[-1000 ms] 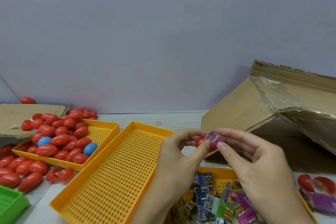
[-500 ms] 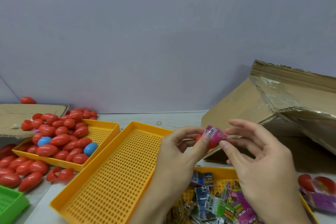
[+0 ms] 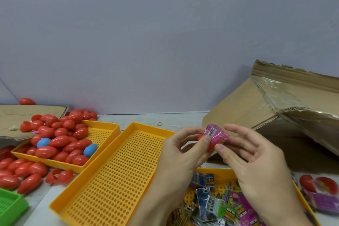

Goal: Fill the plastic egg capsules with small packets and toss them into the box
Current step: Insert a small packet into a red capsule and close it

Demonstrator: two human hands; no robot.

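- Left hand [image 3: 180,154]: bare, no glove, ring or watch visible; nails short and unpainted.
- Right hand [image 3: 256,167]: bare, likewise unadorned; nails short.
- Both forearms bare to the frame edge; no sleeve visible.

Pink packet going into a red egg capsule, held above the bench

The folded pink packet [image 3: 217,134], barcode up, sits half inside a red egg capsule [image 3: 205,142] pinched by the left hand [image 3: 183,152] and right hand [image 3: 256,161]. More packets [image 3: 216,205] fill a yellow tray [image 3: 302,198] at the near edge; the cardboard box [image 3: 266,115] lies open at the right.
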